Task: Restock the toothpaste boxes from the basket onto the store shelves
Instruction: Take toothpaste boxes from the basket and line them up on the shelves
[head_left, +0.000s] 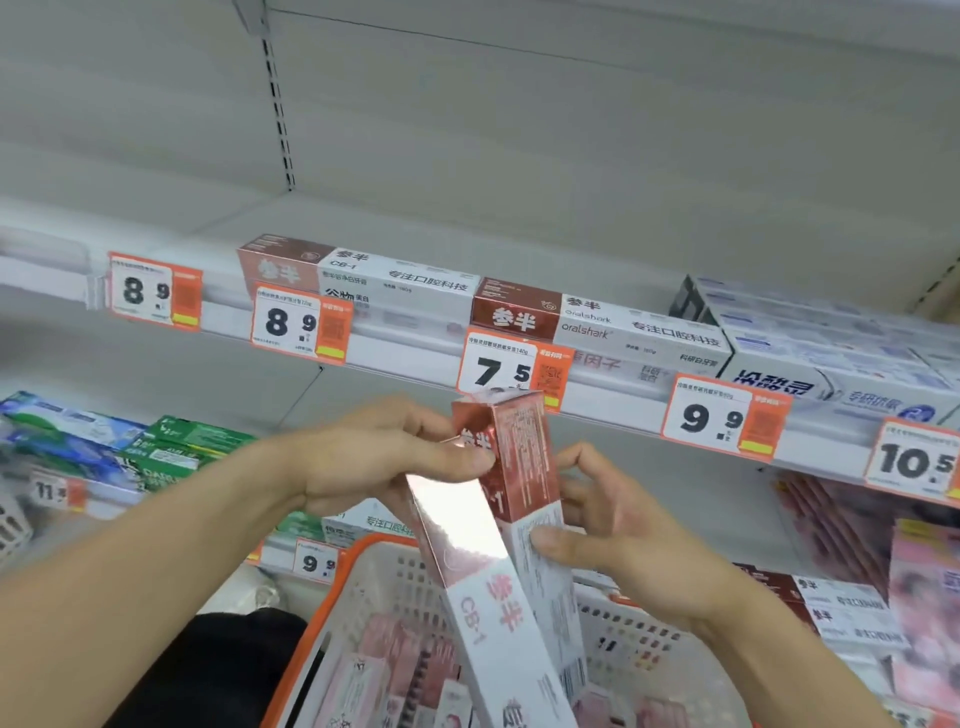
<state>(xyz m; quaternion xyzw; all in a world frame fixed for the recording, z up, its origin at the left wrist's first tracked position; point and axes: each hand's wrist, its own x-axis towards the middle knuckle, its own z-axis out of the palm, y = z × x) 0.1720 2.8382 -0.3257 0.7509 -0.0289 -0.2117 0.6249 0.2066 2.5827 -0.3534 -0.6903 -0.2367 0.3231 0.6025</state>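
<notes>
A long toothpaste box (498, 525), rose-red foil at its upper end and white below, stands steeply tilted above the basket (332, 597). My left hand (384, 457) grips its upper end, thumb on the front face. My right hand (597, 530) holds its right side lower down, thumb pressed on the white part. The white basket with an orange rim holds several pink boxes (395, 670). On the upper shelf (415, 358) lie a matching pink-and-white box (358, 280) and a dark red-and-white one (592, 327).
Orange price tags (301, 322) hang along the upper shelf edge. White-and-blue boxes (831, 364) sit at its right end. Green and blue boxes (130, 447) lie on the lower shelf at left, pink packs (883, 530) at right. The upper shelf's left part has bare room.
</notes>
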